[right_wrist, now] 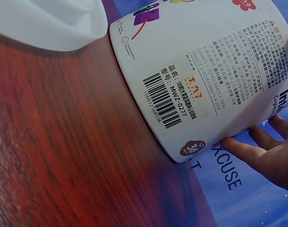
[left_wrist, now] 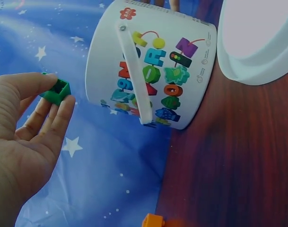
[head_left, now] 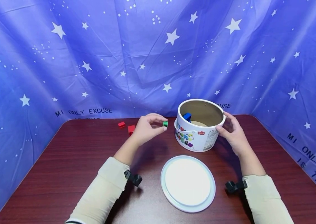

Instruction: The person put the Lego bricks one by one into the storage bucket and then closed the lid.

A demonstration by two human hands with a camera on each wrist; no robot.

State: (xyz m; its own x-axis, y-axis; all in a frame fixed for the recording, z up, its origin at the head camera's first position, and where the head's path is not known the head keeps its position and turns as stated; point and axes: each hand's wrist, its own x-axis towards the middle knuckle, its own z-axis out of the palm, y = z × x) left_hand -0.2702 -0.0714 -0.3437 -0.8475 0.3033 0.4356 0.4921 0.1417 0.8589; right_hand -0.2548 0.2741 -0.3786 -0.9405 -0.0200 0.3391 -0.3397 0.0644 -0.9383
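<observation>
Thumb and fingertips of my left hand pinch a small green toy brick, held up to the left of a white bucket. In the left wrist view the green brick shows a hollow side. The bucket stands upright and uncovered on the table, printed with colourful pictures, its handle hanging down the side. Inside it lies a blue piece. My right hand grips the bucket's right side near the rim, thumb toward me; the right wrist view shows fingers against the wall.
A round white lid lies flat in front of the bucket. Two red bricks sit behind the left hand, near the far table edge. A blue star-patterned cloth hangs behind the dark red wooden table.
</observation>
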